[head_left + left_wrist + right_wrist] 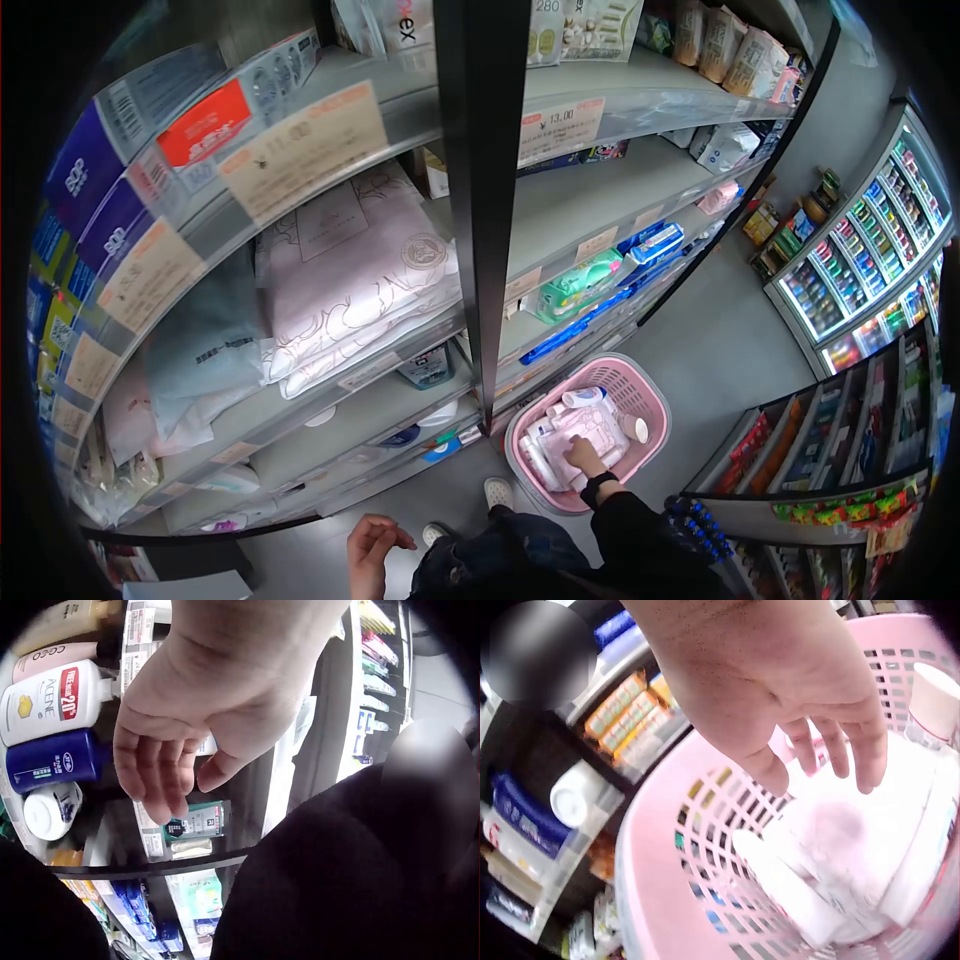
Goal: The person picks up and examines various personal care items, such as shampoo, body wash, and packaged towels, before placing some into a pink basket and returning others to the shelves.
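My right hand is over the pink basket, above a pale pink package in it. In the right wrist view the hand has its fingers bent loosely downward with nothing between them; whether the fingertips touch the white-pink package I cannot tell. White tubes and a white cup-like container lie around that package. My left hand hangs at the lower middle of the head view, near the legs. Its fingers are loosely curled and empty, as the left wrist view of the hand also shows.
Shelves stand ahead, with folded pink packages, a green pack and a black upright post. A lit fridge is at the far right, and a snack rack stands right of the basket. Grey floor lies between.
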`<state>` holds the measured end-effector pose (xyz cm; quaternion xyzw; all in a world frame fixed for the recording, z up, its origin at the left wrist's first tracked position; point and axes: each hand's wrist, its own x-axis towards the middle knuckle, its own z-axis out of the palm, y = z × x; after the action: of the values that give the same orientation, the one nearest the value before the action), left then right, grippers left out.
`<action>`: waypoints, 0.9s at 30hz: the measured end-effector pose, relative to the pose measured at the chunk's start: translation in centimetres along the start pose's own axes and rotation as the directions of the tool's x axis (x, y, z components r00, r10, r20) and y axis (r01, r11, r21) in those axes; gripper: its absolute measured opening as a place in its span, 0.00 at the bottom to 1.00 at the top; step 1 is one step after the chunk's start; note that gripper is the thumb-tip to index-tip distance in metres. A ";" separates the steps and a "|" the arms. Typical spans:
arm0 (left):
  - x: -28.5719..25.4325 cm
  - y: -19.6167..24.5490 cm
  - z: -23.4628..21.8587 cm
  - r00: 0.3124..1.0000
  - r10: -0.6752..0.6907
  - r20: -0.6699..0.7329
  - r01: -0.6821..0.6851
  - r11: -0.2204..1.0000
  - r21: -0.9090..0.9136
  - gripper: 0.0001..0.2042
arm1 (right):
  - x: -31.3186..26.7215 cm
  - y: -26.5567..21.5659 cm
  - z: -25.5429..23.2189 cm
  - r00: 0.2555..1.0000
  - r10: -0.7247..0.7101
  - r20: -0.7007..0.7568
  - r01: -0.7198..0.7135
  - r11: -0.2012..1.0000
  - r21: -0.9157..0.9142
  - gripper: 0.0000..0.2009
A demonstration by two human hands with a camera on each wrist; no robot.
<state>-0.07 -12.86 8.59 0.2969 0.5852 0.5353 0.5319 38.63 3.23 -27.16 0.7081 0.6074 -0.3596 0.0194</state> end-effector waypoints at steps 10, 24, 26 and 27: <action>-0.3 0.1 1.5 0.994 -0.077 -0.081 0.082 0.994 0.067 0.04 | 3.6 -4.4 1.4 0.954 -0.165 0.250 0.242 0.917 -0.318 0.32; -0.1 -0.4 2.2 0.991 -0.056 -0.124 0.056 0.998 -0.001 0.05 | 2.1 -3.4 -2.4 0.938 -0.315 0.142 0.342 0.907 -0.246 0.10; 0.3 -0.4 2.5 0.994 -0.053 -0.097 0.054 0.999 -0.002 0.05 | 0.3 -3.3 -4.8 0.923 -0.383 0.034 0.385 0.916 -0.110 0.08; 0.4 -0.4 2.6 0.995 -0.050 -0.082 0.050 0.999 0.000 0.05 | -0.7 -3.6 -6.1 0.926 -0.376 0.029 0.376 0.919 -0.114 0.08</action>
<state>2.36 -11.77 8.46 0.2604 0.6144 0.5329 0.5203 38.46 6.39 -20.87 0.5749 0.7520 -0.3225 -0.0065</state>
